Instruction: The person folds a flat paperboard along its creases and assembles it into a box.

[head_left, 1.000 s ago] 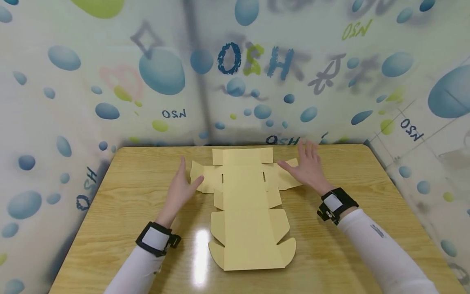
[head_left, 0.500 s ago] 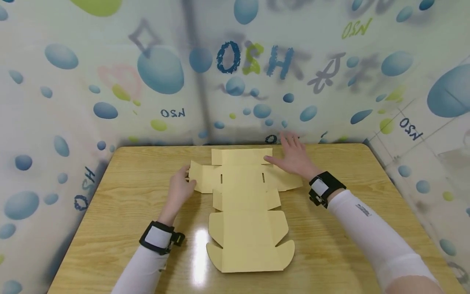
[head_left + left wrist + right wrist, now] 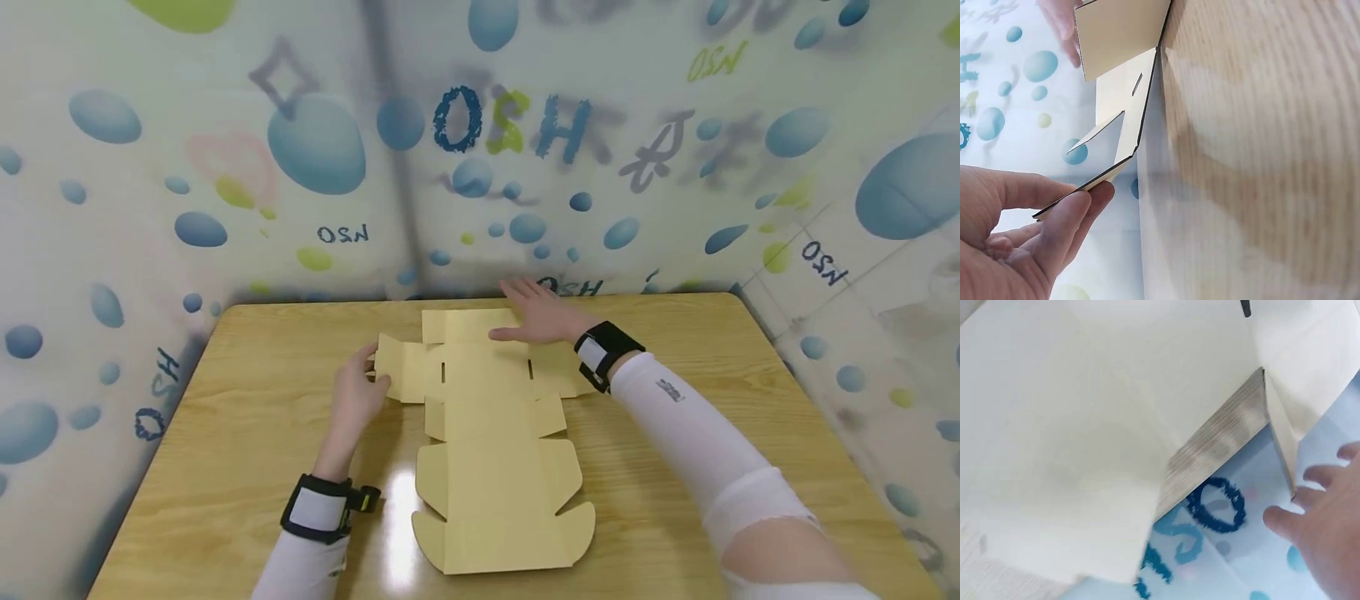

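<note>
An unfolded die-cut cardboard box blank (image 3: 491, 467), pale tan with two slots, lies along the table. My left hand (image 3: 358, 390) pinches its far-left end flap (image 3: 390, 367). In the left wrist view, that raised flap (image 3: 1082, 190) sits between thumb and fingers. Over the far end panel, my right hand (image 3: 543, 315) reaches leftward with fingers spread, hiding part of that panel. The right wrist view has the right hand (image 3: 1329, 509) beside a small upright flap (image 3: 1280, 434), seemingly apart from it. The right forearm partly covers the right side flap (image 3: 562, 375).
The wood-grain table (image 3: 675, 500) carries the cardboard. Its far edge meets a wall cloth (image 3: 637, 92) printed with blue and green drops and lettering. Wood surface shows on both sides of the blank.
My right hand has moved left from the right side flap to above the far panel. The left hand has closed its fingers on the left flap. The view has shifted slightly.
</note>
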`<action>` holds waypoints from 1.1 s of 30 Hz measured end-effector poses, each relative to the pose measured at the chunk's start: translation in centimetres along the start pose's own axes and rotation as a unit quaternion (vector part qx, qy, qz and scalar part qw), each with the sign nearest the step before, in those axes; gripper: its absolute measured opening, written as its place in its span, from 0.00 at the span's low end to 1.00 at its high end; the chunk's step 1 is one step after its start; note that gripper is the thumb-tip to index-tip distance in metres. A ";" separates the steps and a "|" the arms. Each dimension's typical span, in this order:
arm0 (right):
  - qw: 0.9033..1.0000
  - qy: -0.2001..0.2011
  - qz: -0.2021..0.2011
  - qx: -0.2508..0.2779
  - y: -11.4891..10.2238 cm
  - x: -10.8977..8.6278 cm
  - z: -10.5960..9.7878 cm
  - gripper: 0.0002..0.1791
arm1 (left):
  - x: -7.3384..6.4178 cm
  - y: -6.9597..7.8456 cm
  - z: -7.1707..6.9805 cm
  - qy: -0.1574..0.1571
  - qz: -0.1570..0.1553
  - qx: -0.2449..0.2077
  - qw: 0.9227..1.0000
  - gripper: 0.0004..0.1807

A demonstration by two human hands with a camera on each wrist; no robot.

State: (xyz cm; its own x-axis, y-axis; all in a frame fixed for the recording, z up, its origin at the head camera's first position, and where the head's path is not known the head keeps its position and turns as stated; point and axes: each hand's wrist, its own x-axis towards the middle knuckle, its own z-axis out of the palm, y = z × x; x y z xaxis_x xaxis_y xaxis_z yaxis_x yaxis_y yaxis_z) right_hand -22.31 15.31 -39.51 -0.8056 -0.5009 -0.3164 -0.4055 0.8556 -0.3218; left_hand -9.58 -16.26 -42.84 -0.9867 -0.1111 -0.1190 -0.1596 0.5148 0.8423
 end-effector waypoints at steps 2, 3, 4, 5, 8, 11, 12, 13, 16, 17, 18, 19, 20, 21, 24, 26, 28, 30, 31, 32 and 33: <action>1.000 -0.013 -0.011 -0.003 -0.4 0.5 0.3 0.56 | -0.2 -0.1 0.1 0.001 -0.004 0.002 1.000 0.33; 1.000 -0.017 -0.016 -0.005 -0.6 0.7 0.4 0.56 | -0.3 -0.2 0.1 0.001 -0.005 0.004 1.000 0.33; 0.999 -0.023 -0.023 -0.006 -0.9 1.2 0.6 0.55 | -0.4 -0.3 0.0 0.001 -0.010 0.003 1.000 0.33; 0.999 -0.027 -0.030 -0.009 -1.1 1.6 0.8 0.55 | -0.6 -0.5 -0.1 0.001 -0.015 0.003 1.000 0.33; 0.998 -0.033 -0.044 -0.013 -1.7 2.2 1.1 0.53 | -0.8 -0.6 -0.3 0.000 -0.023 0.005 1.000 0.33; 0.998 -0.032 -0.047 -0.017 -2.1 2.3 1.0 0.50 | -0.7 -0.5 -0.3 -0.004 -0.022 0.001 1.000 0.34; 0.998 -0.031 -0.047 -0.017 -2.2 2.3 0.9 0.49 | -0.7 -0.4 -0.2 -0.005 -0.022 -0.001 1.000 0.34; 0.998 -0.029 -0.046 -0.018 -2.4 2.2 0.8 0.48 | -0.6 -0.4 -0.2 -0.006 -0.021 -0.001 1.000 0.34; 0.998 -0.025 -0.045 -0.022 -2.7 2.1 0.7 0.47 | -0.5 -0.4 -0.1 -0.004 -0.015 -0.003 1.000 0.34; 0.998 -0.024 -0.045 -0.024 -2.8 2.1 0.7 0.47 | -0.5 -0.4 -0.2 -0.003 -0.014 -0.005 1.000 0.33; 0.998 -0.024 -0.045 -0.025 -2.9 2.2 0.7 0.46 | -0.5 -0.4 -0.2 -0.001 -0.014 -0.005 1.000 0.33; 0.998 -0.024 -0.046 -0.026 -3.0 2.2 0.7 0.46 | -0.5 -0.5 -0.2 0.001 -0.014 -0.006 1.000 0.33; 0.998 -0.024 -0.047 -0.029 -3.1 2.3 0.8 0.45 | -0.5 -0.5 -0.3 0.002 -0.015 -0.006 1.000 0.33; 0.998 -0.024 -0.047 -0.031 -3.2 2.4 0.8 0.44 | -0.5 -0.5 -0.4 0.002 -0.016 -0.005 1.000 0.33; 0.998 -0.019 -0.046 -0.035 -3.3 2.7 0.9 0.41 | -0.5 -0.4 -0.5 0.001 -0.021 -0.004 1.000 0.33; 0.998 -0.011 -0.046 -0.040 -3.3 2.9 0.9 0.39 | -0.4 -0.3 -0.6 -0.002 -0.020 0.000 1.000 0.33; 0.998 -0.001 -0.049 -0.043 -3.4 2.9 0.9 0.38 | -0.4 -0.3 -0.6 0.000 -0.020 0.002 1.000 0.33; 0.997 0.007 -0.053 -0.051 -3.3 2.9 1.0 0.36 | -0.4 -0.3 -0.4 0.003 -0.019 0.002 1.000 0.33; 0.997 0.011 -0.054 -0.058 -3.2 2.8 1.1 0.36 | -0.4 -0.3 -0.3 0.002 -0.020 0.002 1.000 0.33; 0.997 0.014 -0.054 -0.062 -3.1 2.7 1.3 0.35 | -0.4 -0.4 -0.2 0.001 -0.020 0.001 1.000 0.33; 0.996 0.018 -0.054 -0.069 -3.0 2.5 1.5 0.33 | -0.4 -0.4 0.0 -0.001 -0.021 -0.001 1.000 0.33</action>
State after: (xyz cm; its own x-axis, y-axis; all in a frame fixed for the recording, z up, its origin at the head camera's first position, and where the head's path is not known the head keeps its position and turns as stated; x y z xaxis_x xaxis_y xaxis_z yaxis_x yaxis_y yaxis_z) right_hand -22.49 11.34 -40.64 -0.7681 -0.5876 -0.2545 -0.5435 0.8084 -0.2261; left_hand -9.09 -16.40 -43.13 -0.9790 -0.1307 -0.1565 -0.2017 0.5085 0.8371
